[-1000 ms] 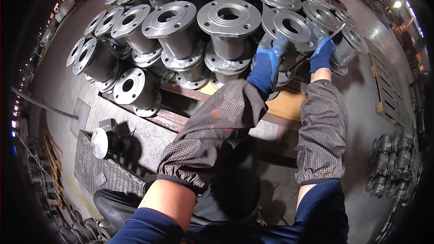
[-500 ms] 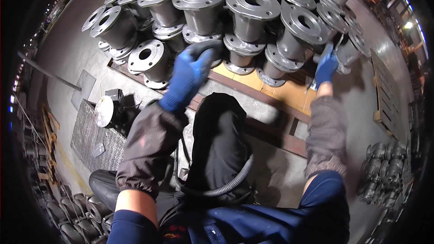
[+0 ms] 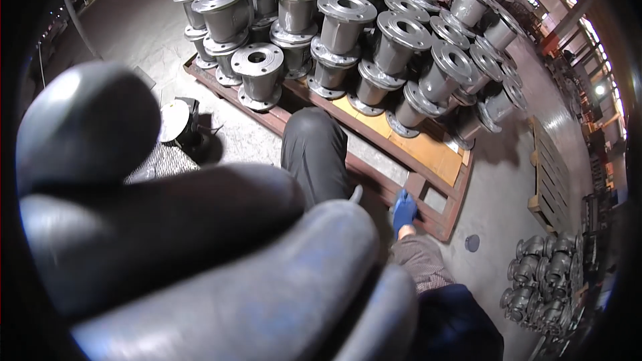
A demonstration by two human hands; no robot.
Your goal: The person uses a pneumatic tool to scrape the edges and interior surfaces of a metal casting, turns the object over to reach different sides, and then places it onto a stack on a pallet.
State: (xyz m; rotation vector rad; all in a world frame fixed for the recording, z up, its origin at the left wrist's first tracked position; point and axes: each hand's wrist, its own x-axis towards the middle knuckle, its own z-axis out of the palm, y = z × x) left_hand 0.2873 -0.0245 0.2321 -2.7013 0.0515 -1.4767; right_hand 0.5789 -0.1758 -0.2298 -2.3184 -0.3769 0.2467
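My left hand (image 3: 221, 241), in a blue glove with a dark grey coated palm, looms very close and covers the lower left. Its fingers are stretched out with gaps between them, and nothing shows in them. Farther off, my right hand (image 3: 404, 210) in a blue glove is beside the near edge of a reddish-brown metal frame (image 3: 441, 226). How its fingers are set is too small to make out. Grey flanged pipe pieces (image 3: 257, 70) stand on the frame, many stacked two high. Beyond my knee, a strip of tan board (image 3: 428, 154) lies under the front ones.
A round-topped white object (image 3: 175, 120) stands on the floor left of the frame. Right of it lie a small dark disc (image 3: 472, 243), a wooden pallet (image 3: 550, 177) and a pile of dark castings (image 3: 545, 281).
My left hand has left the pipe pieces and come up close to the view. My right hand has drawn back from the right-hand pipes to the frame's near edge. The view has shifted.
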